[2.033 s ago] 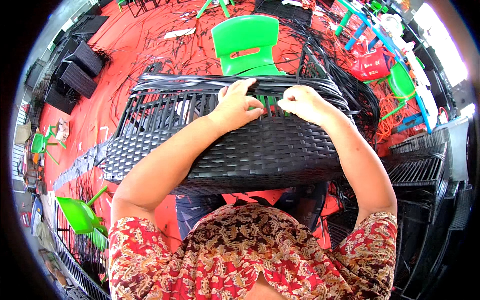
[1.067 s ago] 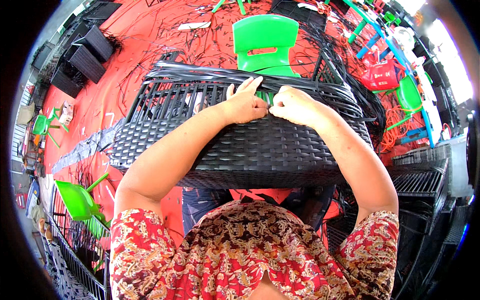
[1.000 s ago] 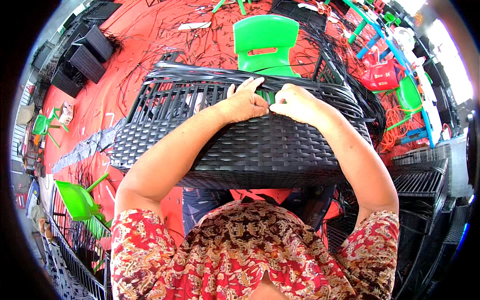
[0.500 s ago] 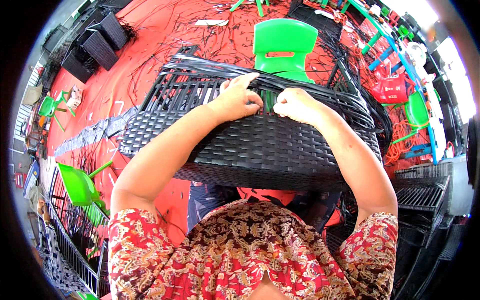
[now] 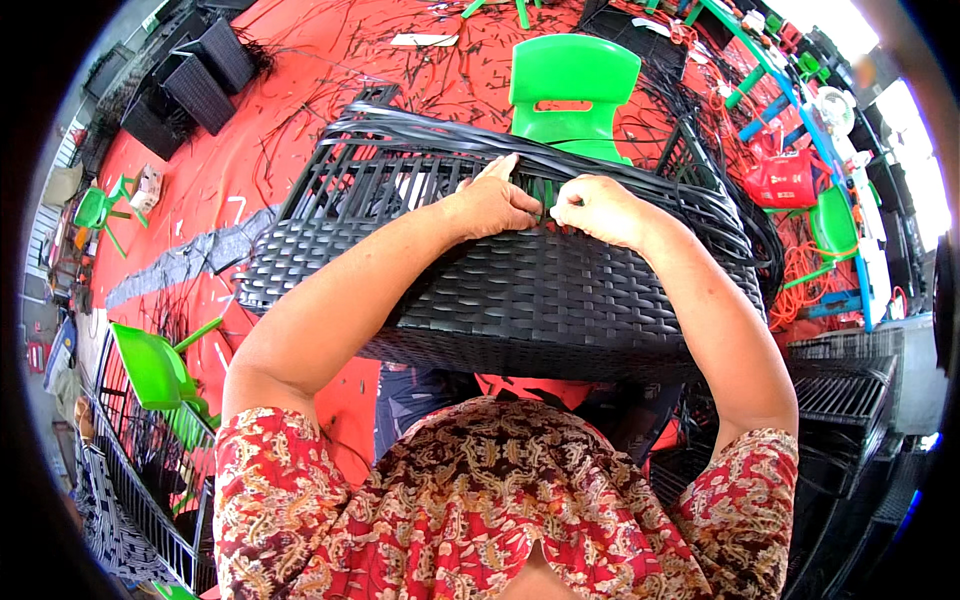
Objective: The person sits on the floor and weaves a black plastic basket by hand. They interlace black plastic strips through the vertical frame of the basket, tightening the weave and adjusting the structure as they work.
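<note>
Since half a second ago the left hand [image 5: 490,205] has shifted right, nearer the right hand [image 5: 606,210]. Both are midway along the woven part's edge on a black wicker frame [image 5: 540,290], fingers bent; whether either pinches anything, I cannot tell. It lies over the person's legs [image 5: 415,405], a green chair [image 5: 575,75] just beyond its far edge.

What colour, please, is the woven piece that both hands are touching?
The woven piece is black with a slight sheen, seen best in the head view.
</note>
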Demonstrator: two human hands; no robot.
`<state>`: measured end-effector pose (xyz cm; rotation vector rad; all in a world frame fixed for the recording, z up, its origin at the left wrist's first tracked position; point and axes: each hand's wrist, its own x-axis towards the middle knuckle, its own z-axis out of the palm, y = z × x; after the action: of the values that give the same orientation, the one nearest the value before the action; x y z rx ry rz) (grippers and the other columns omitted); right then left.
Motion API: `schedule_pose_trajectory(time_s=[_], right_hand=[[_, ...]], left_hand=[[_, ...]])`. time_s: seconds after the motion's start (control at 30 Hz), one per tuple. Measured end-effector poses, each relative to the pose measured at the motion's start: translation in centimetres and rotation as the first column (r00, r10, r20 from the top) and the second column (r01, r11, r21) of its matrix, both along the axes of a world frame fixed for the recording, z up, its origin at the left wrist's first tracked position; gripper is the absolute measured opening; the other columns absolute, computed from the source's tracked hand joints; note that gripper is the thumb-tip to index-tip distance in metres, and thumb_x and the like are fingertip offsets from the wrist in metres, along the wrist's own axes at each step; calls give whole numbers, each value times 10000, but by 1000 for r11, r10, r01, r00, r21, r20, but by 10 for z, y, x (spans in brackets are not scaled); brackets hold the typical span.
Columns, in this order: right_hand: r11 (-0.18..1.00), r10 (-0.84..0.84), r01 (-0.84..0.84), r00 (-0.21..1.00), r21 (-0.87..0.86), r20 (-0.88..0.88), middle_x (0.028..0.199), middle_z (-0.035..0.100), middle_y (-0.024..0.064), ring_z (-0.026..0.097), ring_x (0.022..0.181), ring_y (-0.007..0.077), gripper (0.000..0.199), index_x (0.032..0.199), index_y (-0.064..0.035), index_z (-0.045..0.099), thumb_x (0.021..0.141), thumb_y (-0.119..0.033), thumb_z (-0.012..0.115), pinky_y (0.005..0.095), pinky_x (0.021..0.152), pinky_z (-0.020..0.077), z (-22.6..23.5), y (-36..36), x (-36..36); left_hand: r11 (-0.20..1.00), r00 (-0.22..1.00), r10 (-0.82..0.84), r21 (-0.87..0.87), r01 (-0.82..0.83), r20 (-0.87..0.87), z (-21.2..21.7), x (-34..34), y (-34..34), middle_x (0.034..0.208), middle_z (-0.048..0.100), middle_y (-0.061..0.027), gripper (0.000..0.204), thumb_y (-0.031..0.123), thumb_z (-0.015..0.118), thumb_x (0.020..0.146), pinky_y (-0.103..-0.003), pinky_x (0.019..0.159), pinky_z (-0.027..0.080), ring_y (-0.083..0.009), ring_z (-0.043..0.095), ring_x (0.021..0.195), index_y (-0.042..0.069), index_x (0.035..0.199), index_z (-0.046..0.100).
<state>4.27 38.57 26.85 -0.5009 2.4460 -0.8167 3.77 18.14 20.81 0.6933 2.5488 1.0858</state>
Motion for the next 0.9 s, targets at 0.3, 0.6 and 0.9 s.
schedule_pose_trajectory(time_s=[0.3, 0.6, 0.9], right_hand=[[997, 73, -73, 996, 0, -44, 741, 601, 49, 549, 655, 144, 189, 790, -43, 634, 835, -227, 632, 303, 609, 448, 0, -1, -5], [977, 41, -45, 999, -209, -24, 688, 627, 63, 562, 576, 130, 291, 830, -33, 675, 842, -318, 611, 306, 547, 445, 8, -46, 4], [983, 180, -169, 970, 77, -165, 625, 584, 99, 558, 578, 201, 266, 673, -12, 622, 730, -267, 573, 347, 557, 446, 1, -54, -4]], left_hand=[[955, 974, 60, 273, -120, 219, 6, 0, 1, 1441, 281, -227, 204, 132, 744, 692, -322, 1037, 291, -282, 327, 1304, 62, 882, 723], [909, 979, 59, 396, -134, 196, 45, 14, -49, 1276, 482, -130, 79, 113, 669, 744, -332, 968, 359, -210, 421, 1221, 41, 775, 678], [874, 979, -89, -487, -12, -184, 31, 14, -40, 1520, 182, -95, 193, 377, 626, 796, -593, 1059, 137, -317, 142, 1399, 284, 937, 718]])
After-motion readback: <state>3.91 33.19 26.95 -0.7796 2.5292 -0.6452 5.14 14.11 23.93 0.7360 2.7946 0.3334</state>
